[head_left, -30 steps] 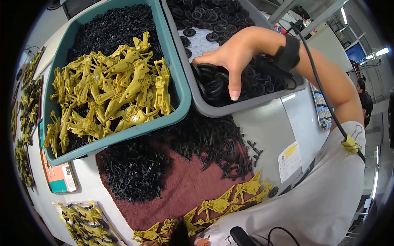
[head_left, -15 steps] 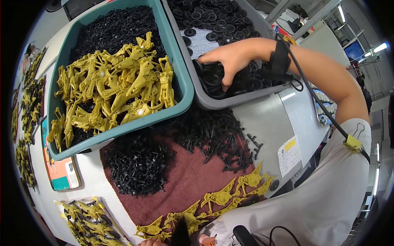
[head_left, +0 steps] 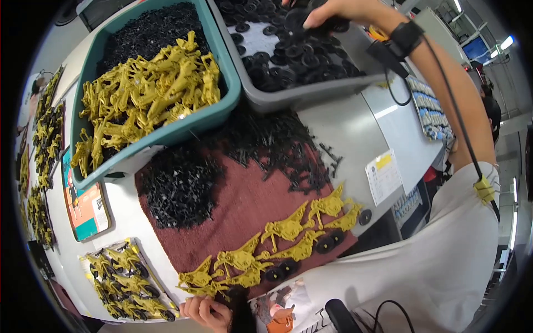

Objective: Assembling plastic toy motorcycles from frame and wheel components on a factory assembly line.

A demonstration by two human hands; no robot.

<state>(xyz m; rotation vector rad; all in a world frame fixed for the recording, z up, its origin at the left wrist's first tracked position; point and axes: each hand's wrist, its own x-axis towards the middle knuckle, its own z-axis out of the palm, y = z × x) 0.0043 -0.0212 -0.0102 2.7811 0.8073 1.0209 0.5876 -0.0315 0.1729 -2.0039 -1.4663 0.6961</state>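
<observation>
My right hand (head_left: pixel 333 12) is at the top edge, over the grey bin (head_left: pixel 311 95), its fingers curled round several black toy wheels (head_left: pixel 297 20); part of it is cut off by the frame. More loose black wheels (head_left: pixel 302 55) lie in that bin. At the bottom, my left hand (head_left: pixel 206 312) is closed, fingers bent, beside the near end of a double row of yellow toy motorbike bodies (head_left: pixel 286 227). Whatever its fingers hold, if anything, is hidden. Several black wheels (head_left: pixel 282 268) lie along the near side of that row, on a maroon cloth (head_left: pixel 222 241).
A teal bin (head_left: pixel 166 141) on the left holds yellow body parts over small black pieces. Piles of small black parts (head_left: pixel 177 191) lie on the cloth. Finished-looking yellow motorbikes (head_left: pixel 130 280) sit on a pack at lower left. A paper label (head_left: pixel 383 176) lies at right.
My right hand has moved up and away across the grey bin, lifting wheels. The view has shifted, bringing my left hand and the wheels beside the yellow row into fuller sight.
</observation>
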